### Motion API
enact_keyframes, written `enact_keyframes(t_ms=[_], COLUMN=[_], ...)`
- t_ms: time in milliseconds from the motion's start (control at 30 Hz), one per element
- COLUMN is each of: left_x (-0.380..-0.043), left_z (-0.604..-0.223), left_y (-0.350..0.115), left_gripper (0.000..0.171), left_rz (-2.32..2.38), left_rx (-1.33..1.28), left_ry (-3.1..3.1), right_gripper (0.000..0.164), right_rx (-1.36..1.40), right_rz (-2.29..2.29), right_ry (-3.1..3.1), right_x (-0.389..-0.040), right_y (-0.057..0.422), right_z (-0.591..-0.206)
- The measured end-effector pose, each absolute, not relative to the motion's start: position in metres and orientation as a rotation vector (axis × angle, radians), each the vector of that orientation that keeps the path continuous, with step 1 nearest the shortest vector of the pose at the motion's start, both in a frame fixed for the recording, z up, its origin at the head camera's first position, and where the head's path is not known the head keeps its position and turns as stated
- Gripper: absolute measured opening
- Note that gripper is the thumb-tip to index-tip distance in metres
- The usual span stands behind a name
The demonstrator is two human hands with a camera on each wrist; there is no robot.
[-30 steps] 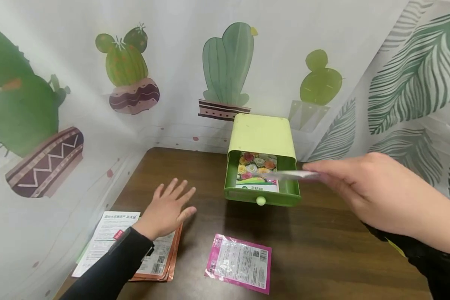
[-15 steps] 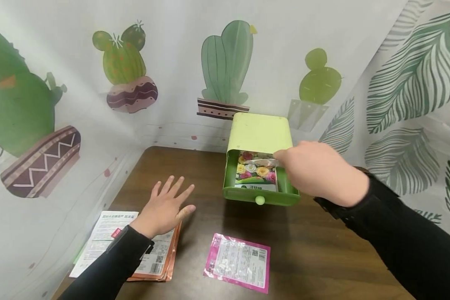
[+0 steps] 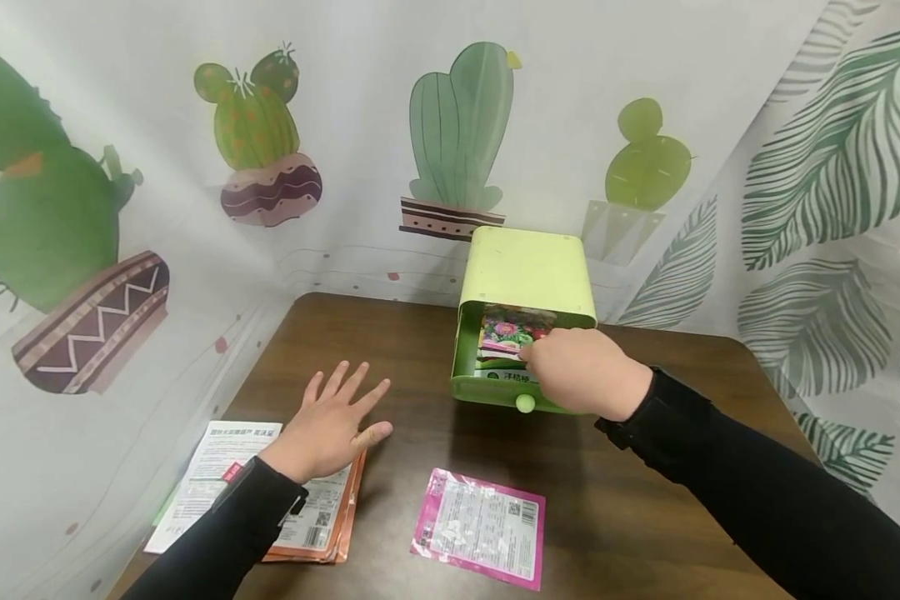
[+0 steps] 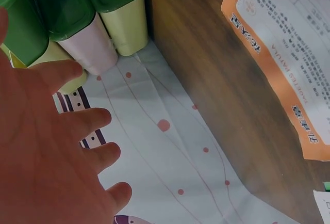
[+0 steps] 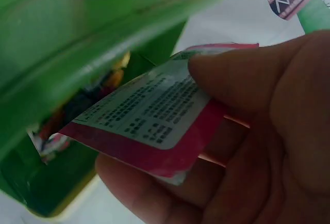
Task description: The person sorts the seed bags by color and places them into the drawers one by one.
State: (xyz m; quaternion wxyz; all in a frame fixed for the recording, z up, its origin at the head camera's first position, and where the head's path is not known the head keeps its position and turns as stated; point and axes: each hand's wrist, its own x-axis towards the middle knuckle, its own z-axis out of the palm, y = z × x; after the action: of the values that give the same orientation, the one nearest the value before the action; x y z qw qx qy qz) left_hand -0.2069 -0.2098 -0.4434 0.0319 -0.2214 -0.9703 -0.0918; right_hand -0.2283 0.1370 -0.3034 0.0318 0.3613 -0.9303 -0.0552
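Note:
My right hand (image 3: 583, 367) reaches over the front of a green drawer (image 3: 468, 388), pulled out of a pale yellow-green box (image 3: 528, 267). Between thumb and fingers it pinches a seed packet with a pink border (image 5: 154, 108), its printed white back showing in the right wrist view. In the head view this packet's flower picture (image 3: 504, 333) lies over another flower packet (image 3: 498, 375) inside the drawer. My left hand (image 3: 328, 429), fingers spread, is at the upper right of a stack of orange-edged packets (image 3: 322, 525) and holds nothing.
A pink-edged seed packet (image 3: 483, 529) lies on the brown table (image 3: 645, 500) in front of the drawer. A white printed packet (image 3: 202, 475) overlaps the stack at left. The left wrist view shows several box units with green fronts (image 4: 64, 12). A cactus-print cloth (image 3: 360, 125) hangs behind.
My right hand has moved left from beside the box to over the drawer, bringing the packet down inside it. My left hand has stayed in place.

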Motion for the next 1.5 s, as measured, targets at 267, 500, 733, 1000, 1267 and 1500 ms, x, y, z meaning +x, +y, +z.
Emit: enact_keyframes(t_ms=[267, 500, 733, 1000, 1267, 1500], left_x=[-0.204, -0.203, -0.202, -0.201, -0.189, -0.164], left_z=[-0.446, -0.45, -0.452, -0.453, -0.461, -0.471], left_y=[-0.209, -0.209, -0.209, -0.205, -0.193, -0.167], left_gripper=[0.073, 0.067, 0.072, 0.074, 0.076, 0.084], left_rz=[-0.299, -0.304, -0.27, -0.278, -0.192, -0.205], left_rx=[-0.672, -0.661, -0.662, -0.667, -0.806, -1.019], left_ry=[-3.005, -3.008, -3.008, -3.015, -2.942, -2.814], right_gripper=[0.022, 0.026, 0.029, 0.031, 0.024, 0.048], right_rx=[1.273, 1.28, 1.273, 1.277, 1.122, 1.185], right_rz=[-0.084, 0.017, 0.038, 0.045, 0.186, 0.348], right_ry=[-3.047, -3.208, -3.215, -3.218, -2.723, -1.796], right_x=[-0.253, -0.264, -0.269, -0.27, -0.237, -0.193], right_y=[0.132, 0.132, 0.136, 0.14, 0.143, 0.132], right_z=[-0.303, -0.304, -0.308, -0.307, -0.316, -0.346])
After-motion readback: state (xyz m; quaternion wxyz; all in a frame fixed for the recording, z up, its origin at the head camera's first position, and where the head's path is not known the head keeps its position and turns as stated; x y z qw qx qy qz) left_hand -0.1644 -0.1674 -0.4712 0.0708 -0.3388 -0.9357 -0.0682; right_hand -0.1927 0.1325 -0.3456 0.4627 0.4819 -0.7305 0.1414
